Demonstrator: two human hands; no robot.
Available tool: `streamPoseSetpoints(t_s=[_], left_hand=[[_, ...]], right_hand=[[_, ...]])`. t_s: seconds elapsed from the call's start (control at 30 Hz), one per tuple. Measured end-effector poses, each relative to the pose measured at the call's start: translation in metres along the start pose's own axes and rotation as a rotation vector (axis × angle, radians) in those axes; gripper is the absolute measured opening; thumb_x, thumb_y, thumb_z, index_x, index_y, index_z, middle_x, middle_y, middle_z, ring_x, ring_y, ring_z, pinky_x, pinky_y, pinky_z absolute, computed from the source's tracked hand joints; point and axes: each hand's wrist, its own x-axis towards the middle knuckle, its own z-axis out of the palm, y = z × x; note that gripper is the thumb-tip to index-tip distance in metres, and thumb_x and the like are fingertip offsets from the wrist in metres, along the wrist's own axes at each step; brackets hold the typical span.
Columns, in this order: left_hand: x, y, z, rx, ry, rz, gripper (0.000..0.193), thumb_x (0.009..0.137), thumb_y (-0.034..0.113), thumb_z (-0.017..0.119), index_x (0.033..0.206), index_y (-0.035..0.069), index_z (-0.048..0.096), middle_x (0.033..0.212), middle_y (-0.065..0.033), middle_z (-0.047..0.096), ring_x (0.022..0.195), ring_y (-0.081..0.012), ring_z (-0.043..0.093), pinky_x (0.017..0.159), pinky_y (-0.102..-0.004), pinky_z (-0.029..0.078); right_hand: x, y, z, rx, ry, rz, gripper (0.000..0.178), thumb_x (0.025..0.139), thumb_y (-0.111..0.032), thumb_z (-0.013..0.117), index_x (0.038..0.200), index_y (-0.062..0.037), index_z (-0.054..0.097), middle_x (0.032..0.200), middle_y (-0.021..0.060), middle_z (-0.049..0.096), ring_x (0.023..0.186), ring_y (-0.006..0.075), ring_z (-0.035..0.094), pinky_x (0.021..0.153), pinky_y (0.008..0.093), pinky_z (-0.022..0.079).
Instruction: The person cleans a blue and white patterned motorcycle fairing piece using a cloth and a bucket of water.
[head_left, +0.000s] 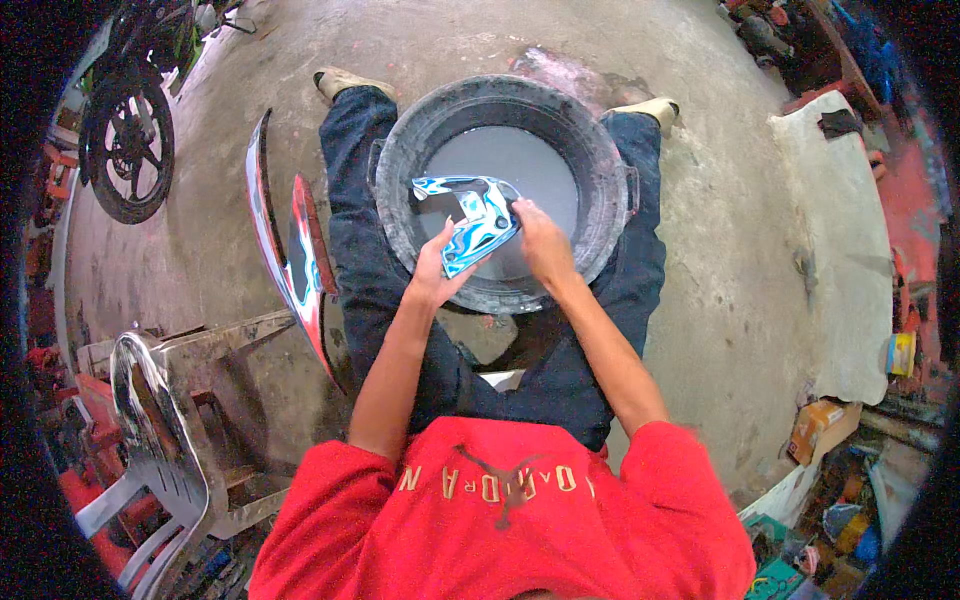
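A curved motorcycle fairing panel (480, 229) with a blue, white and black swirl pattern is held above a large dark tub (396, 232) between my knees. My left hand (437, 265) grips the panel's near left edge, thumb on top. At its right edge, my right hand (543, 242) has its fingers curled against the panel; whether anything small is under them is hidden. Greyish water (510, 160) stands in the tub, below the panel.
Left of my leg stand two long red, white and blue body panels (262, 190). Beyond them is a motorcycle wheel (128, 150). A metal chair (165, 420) stands at the near left. A pale sheet (840, 250) and a cardboard box (822, 430) lie to the right.
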Motion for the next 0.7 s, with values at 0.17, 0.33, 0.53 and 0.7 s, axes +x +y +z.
streamPoseSetpoints(t_s=[0.17,0.33,0.53,0.7], left_hand=[[0.015,0.02,-0.012,0.036,-0.178,0.06,0.055,0.106,0.044,0.045,0.143,0.004,0.049,0.136,-0.0135,0.062,0.127,-0.0291,0.057,0.112,-0.048,0.041],[0.006,0.017,-0.002,0.011,-0.079,0.025,0.054,0.105,0.044,0.047,0.141,0.005,0.051,0.137,-0.0122,0.061,0.125,-0.0291,0.059,0.111,-0.0477,0.042],[0.0,0.021,0.003,0.096,0.03,0.05,0.056,0.106,0.046,0.045,0.143,0.004,0.05,0.137,-0.0128,0.061,0.125,-0.0286,0.059,0.111,-0.0469,0.043],[0.001,0.02,0.006,0.037,-0.048,0.011,0.058,0.105,0.046,0.047,0.144,0.003,0.048,0.137,-0.0143,0.061,0.125,-0.0292,0.059,0.11,-0.0475,0.043]], right_hand=[[-0.018,-0.045,0.012,0.07,0.006,-0.502,0.041,0.092,-0.003,0.051,0.133,0.0011,0.053,0.135,0.0239,0.059,0.128,0.0375,0.056,0.108,0.0456,0.045],[0.009,-0.023,-0.003,0.064,0.062,-0.136,0.035,0.093,-0.002,0.048,0.127,0.0,0.055,0.12,0.0233,0.063,0.114,0.0389,0.062,0.098,0.0469,0.05],[-0.017,-0.045,0.012,0.034,0.08,-0.395,0.04,0.092,-0.005,0.049,0.131,0.0005,0.053,0.132,0.0239,0.06,0.125,0.038,0.058,0.103,0.044,0.049],[0.006,-0.009,0.012,0.003,0.063,-0.097,0.039,0.093,-0.005,0.049,0.131,0.0018,0.054,0.129,0.0233,0.061,0.12,0.0384,0.059,0.102,0.0463,0.048]])
